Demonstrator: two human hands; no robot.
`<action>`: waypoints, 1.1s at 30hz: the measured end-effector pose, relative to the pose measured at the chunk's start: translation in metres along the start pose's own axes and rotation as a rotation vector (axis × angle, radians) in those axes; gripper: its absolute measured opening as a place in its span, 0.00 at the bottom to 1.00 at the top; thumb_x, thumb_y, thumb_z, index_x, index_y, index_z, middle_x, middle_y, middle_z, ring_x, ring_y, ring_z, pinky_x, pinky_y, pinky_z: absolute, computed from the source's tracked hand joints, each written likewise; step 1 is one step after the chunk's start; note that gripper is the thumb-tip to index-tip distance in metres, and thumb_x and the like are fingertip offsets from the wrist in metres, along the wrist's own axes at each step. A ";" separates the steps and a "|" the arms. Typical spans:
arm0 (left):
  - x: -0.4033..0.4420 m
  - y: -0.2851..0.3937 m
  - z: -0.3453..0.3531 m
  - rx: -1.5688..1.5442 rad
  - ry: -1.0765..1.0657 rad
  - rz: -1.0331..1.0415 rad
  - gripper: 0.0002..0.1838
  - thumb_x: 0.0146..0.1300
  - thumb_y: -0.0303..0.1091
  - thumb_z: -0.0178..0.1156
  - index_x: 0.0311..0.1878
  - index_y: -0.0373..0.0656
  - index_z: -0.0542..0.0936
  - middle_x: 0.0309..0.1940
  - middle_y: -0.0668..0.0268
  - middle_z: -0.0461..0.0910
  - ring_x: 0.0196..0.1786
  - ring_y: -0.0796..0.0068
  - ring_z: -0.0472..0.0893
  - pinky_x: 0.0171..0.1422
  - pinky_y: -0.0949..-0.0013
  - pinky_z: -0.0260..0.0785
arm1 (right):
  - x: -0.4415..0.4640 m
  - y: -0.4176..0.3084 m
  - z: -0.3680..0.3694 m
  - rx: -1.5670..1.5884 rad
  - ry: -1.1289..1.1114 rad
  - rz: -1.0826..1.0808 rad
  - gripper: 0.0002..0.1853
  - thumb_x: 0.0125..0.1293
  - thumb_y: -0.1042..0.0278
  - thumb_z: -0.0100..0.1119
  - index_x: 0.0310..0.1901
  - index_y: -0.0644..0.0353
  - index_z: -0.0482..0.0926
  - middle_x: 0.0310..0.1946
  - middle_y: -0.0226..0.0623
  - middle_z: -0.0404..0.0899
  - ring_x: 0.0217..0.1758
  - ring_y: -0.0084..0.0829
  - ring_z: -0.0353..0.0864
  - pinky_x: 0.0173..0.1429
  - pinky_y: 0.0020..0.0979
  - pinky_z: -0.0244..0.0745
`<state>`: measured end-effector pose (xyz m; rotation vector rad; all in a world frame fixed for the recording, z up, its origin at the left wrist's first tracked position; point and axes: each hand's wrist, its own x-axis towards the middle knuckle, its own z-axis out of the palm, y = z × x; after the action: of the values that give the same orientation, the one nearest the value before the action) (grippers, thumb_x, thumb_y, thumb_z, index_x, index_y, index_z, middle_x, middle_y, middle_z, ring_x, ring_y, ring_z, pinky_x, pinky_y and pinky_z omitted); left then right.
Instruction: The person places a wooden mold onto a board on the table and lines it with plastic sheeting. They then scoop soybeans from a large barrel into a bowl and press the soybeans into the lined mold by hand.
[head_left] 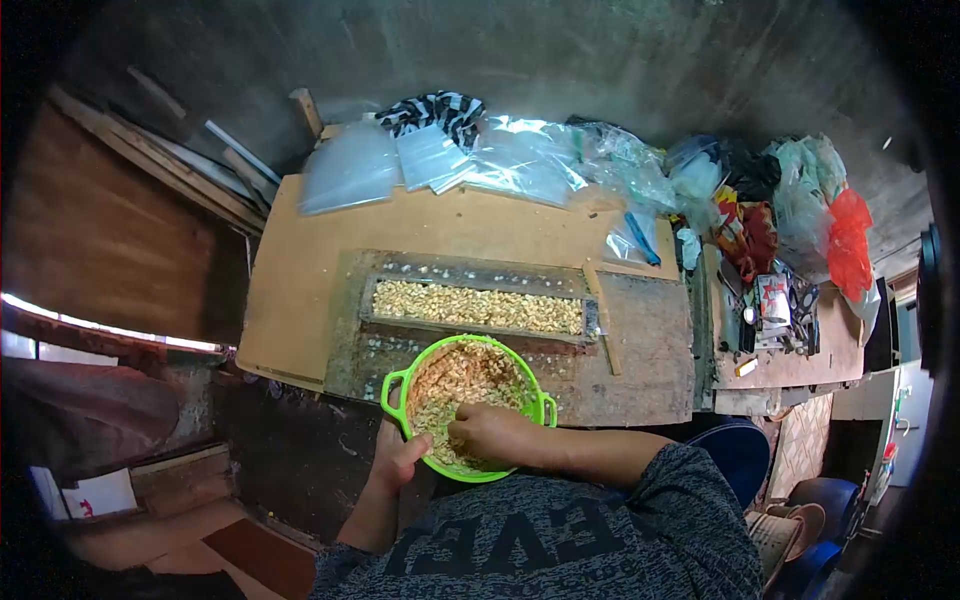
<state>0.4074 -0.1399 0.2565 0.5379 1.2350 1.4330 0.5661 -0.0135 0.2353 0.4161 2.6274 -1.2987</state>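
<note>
A bright green two-handled basin (545, 392) is tilted toward me at the table's front edge. Inside it is a pale, clumpy mix (470, 372) that looks like puffed grain. My left hand (402, 462) grips the basin's rim at the lower left, thumb over the edge. Down in the basin is my right hand (493, 434), its fingers curled at the mix; the fingertips are hidden, so what they hold cannot be made out. Just beyond the basin lies a long rectangular wooden mould (480, 328) filled with the same pale pieces.
A thin wooden strip (603, 322) lies at the mould's right end on a worn board (650, 350). Clear plastic bags (350, 168) line the table's back edge. A side table (830, 350) at right bears tools and bags. A blue round stool or tub (738, 455) is beside me.
</note>
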 end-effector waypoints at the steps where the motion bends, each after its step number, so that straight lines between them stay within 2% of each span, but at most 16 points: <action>1: -0.001 0.002 0.002 -0.007 0.043 -0.031 0.41 0.49 0.30 0.60 0.71 0.36 0.62 0.62 0.58 0.71 0.65 0.66 0.72 0.70 0.61 0.64 | 0.001 0.002 -0.001 -0.046 -0.117 0.062 0.17 0.59 0.66 0.64 0.51 0.56 0.80 0.50 0.47 0.77 0.50 0.51 0.81 0.56 0.47 0.76; 3: -0.002 0.005 0.005 -0.045 0.035 -0.054 0.42 0.49 0.30 0.60 0.72 0.36 0.62 0.62 0.58 0.72 0.65 0.65 0.72 0.69 0.61 0.64 | -0.006 0.009 -0.005 -0.021 -0.026 0.063 0.17 0.56 0.70 0.66 0.49 0.58 0.81 0.46 0.46 0.79 0.47 0.49 0.82 0.53 0.45 0.78; 5: -0.003 0.003 0.004 -0.069 0.032 -0.013 0.43 0.49 0.30 0.60 0.73 0.36 0.61 0.63 0.57 0.71 0.65 0.64 0.72 0.70 0.61 0.64 | -0.010 0.020 -0.018 0.129 0.221 -0.076 0.16 0.55 0.71 0.67 0.48 0.59 0.82 0.43 0.45 0.81 0.46 0.48 0.83 0.50 0.42 0.79; 6: -0.003 -0.003 0.000 -0.081 0.044 -0.016 0.43 0.49 0.30 0.61 0.73 0.36 0.60 0.64 0.57 0.71 0.65 0.64 0.72 0.70 0.60 0.65 | -0.016 0.020 -0.027 0.126 0.307 -0.035 0.13 0.57 0.73 0.66 0.46 0.60 0.83 0.42 0.44 0.83 0.45 0.42 0.84 0.49 0.38 0.79; 7: -0.003 -0.006 -0.003 -0.086 0.047 -0.015 0.43 0.49 0.30 0.61 0.73 0.36 0.60 0.64 0.57 0.71 0.65 0.64 0.72 0.70 0.60 0.65 | -0.022 0.020 -0.038 0.123 0.302 -0.035 0.13 0.57 0.73 0.66 0.46 0.60 0.83 0.42 0.44 0.83 0.45 0.42 0.84 0.49 0.38 0.79; 9: -0.004 -0.010 -0.006 -0.087 0.043 0.012 0.44 0.49 0.30 0.61 0.73 0.35 0.60 0.64 0.57 0.71 0.65 0.64 0.72 0.70 0.61 0.65 | -0.034 0.020 -0.063 0.302 0.498 0.178 0.11 0.60 0.74 0.65 0.45 0.61 0.84 0.42 0.41 0.84 0.46 0.36 0.84 0.50 0.36 0.79; 11: -0.006 -0.006 -0.006 -0.103 0.052 -0.010 0.44 0.49 0.30 0.62 0.73 0.35 0.60 0.64 0.57 0.71 0.65 0.63 0.72 0.70 0.61 0.65 | -0.044 0.026 -0.091 0.384 0.626 0.258 0.13 0.61 0.70 0.66 0.47 0.62 0.83 0.42 0.47 0.84 0.46 0.43 0.84 0.52 0.37 0.78; 13: -0.007 -0.005 -0.005 -0.117 0.059 -0.033 0.44 0.49 0.31 0.62 0.73 0.35 0.60 0.64 0.57 0.71 0.65 0.63 0.72 0.70 0.61 0.65 | -0.050 0.049 -0.103 0.318 0.812 0.303 0.13 0.61 0.72 0.64 0.47 0.62 0.83 0.40 0.47 0.83 0.45 0.43 0.84 0.49 0.37 0.78; 14: -0.007 -0.005 -0.005 -0.105 0.070 -0.016 0.44 0.49 0.31 0.62 0.73 0.35 0.60 0.64 0.57 0.71 0.66 0.63 0.72 0.70 0.60 0.65 | -0.051 0.058 -0.110 0.316 0.811 0.302 0.13 0.61 0.72 0.64 0.47 0.62 0.83 0.40 0.47 0.83 0.45 0.43 0.84 0.49 0.37 0.78; 16: -0.007 -0.005 -0.004 -0.094 0.079 -0.002 0.44 0.49 0.32 0.63 0.73 0.35 0.60 0.64 0.57 0.71 0.66 0.63 0.72 0.70 0.60 0.65 | -0.053 0.076 -0.118 0.059 0.816 0.376 0.12 0.61 0.73 0.62 0.46 0.61 0.83 0.39 0.47 0.83 0.43 0.44 0.84 0.47 0.37 0.77; 19: -0.007 -0.002 -0.004 -0.169 0.021 0.024 0.44 0.50 0.32 0.63 0.73 0.35 0.60 0.64 0.57 0.71 0.66 0.63 0.72 0.70 0.60 0.65 | -0.050 0.095 -0.116 -0.004 0.837 0.410 0.11 0.62 0.74 0.60 0.46 0.60 0.83 0.35 0.47 0.83 0.40 0.45 0.84 0.45 0.38 0.77; 23: -0.012 -0.004 -0.006 -0.144 0.093 -0.024 0.44 0.50 0.30 0.62 0.74 0.36 0.60 0.65 0.57 0.70 0.66 0.63 0.72 0.71 0.60 0.65 | -0.052 0.099 -0.115 0.049 0.913 0.351 0.10 0.62 0.75 0.59 0.45 0.58 0.83 0.34 0.48 0.83 0.38 0.46 0.84 0.45 0.41 0.77; 26: -0.013 -0.010 -0.010 -0.125 0.137 -0.041 0.45 0.50 0.30 0.62 0.74 0.37 0.59 0.65 0.58 0.70 0.67 0.63 0.72 0.71 0.60 0.64 | -0.048 0.092 -0.114 0.009 0.925 0.351 0.08 0.63 0.76 0.62 0.44 0.63 0.83 0.37 0.46 0.85 0.41 0.43 0.86 0.46 0.36 0.78; 28: -0.012 -0.012 -0.011 -0.117 0.154 -0.029 0.45 0.50 0.30 0.62 0.75 0.37 0.59 0.65 0.58 0.70 0.67 0.63 0.72 0.71 0.60 0.64 | -0.046 0.103 -0.111 0.061 0.874 0.413 0.10 0.62 0.74 0.62 0.46 0.59 0.82 0.35 0.48 0.83 0.39 0.49 0.83 0.46 0.42 0.77; 31: -0.013 -0.010 -0.011 -0.141 0.124 -0.023 0.45 0.50 0.30 0.63 0.75 0.37 0.58 0.65 0.58 0.70 0.67 0.63 0.71 0.71 0.60 0.64 | -0.051 0.114 -0.112 -0.062 0.936 0.361 0.12 0.62 0.71 0.64 0.48 0.58 0.82 0.37 0.47 0.82 0.42 0.50 0.82 0.48 0.42 0.77; 33: -0.015 -0.010 -0.011 -0.143 0.154 -0.015 0.46 0.50 0.31 0.64 0.75 0.37 0.58 0.65 0.58 0.70 0.67 0.63 0.72 0.71 0.60 0.65 | -0.054 0.119 -0.109 -0.092 0.870 0.334 0.11 0.62 0.71 0.64 0.47 0.58 0.82 0.38 0.47 0.82 0.44 0.50 0.81 0.50 0.43 0.76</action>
<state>0.4067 -0.1588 0.2486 0.3250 1.2418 1.5595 0.6519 0.1329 0.2275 1.6313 3.0103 -1.0149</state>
